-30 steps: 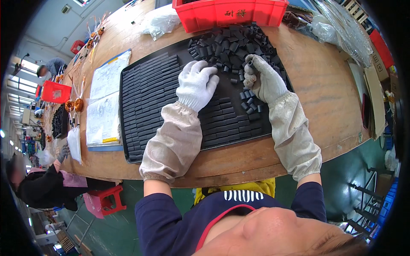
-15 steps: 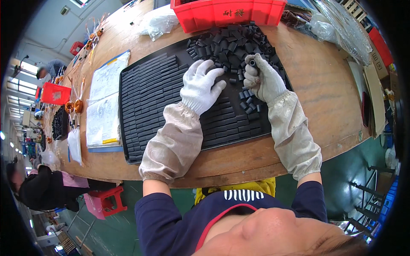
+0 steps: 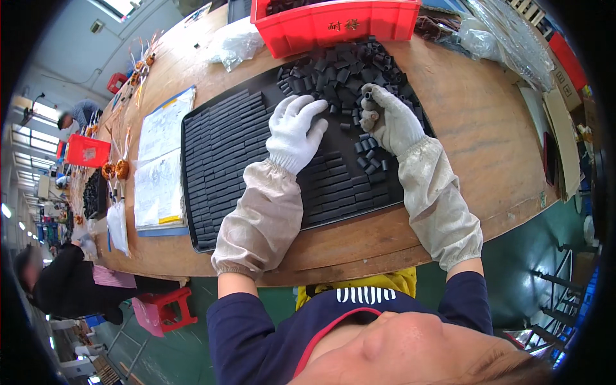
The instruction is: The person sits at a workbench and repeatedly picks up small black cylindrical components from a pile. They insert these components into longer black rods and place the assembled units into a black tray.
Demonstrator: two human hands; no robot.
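Ferrite-looking black blocks (image 3: 350, 70) sit in a loose heap at the far end of the black ribbed tray (image 3: 224, 147), just in front of the red bin (image 3: 333, 22). I'm laying them into the tray's rows.

Status as I read it:
- Left part of the tray: rows packed tight, column after column, looks done.
- Middle to near right: rows filled under and beside my left hand (image 3: 294, 131), a few gaps I can't judge because my sleeves cover them.
- Far right: bare grooves plus several stray blocks (image 3: 369, 151) lying crooked, not seated yet.
- Heap is large. I'd guess well over half of the tray is filled, with the right section and the pile left.

Hands, both in white knit gloves:
- Left hand lies flat on the tray, fingers spread wide, pressing on the seated rows, holding nothing.
- Right hand (image 3: 388, 119) is raised at the near edge of the heap, fingers curled narrow around a small stack of blocks; the top one peeks out above my thumb.

Off to the left, papers on a blue board (image 3: 160, 167) lie beside the tray on the wooden bench (image 3: 487, 147). Clear plastic bags (image 3: 234, 42) are beyond them.
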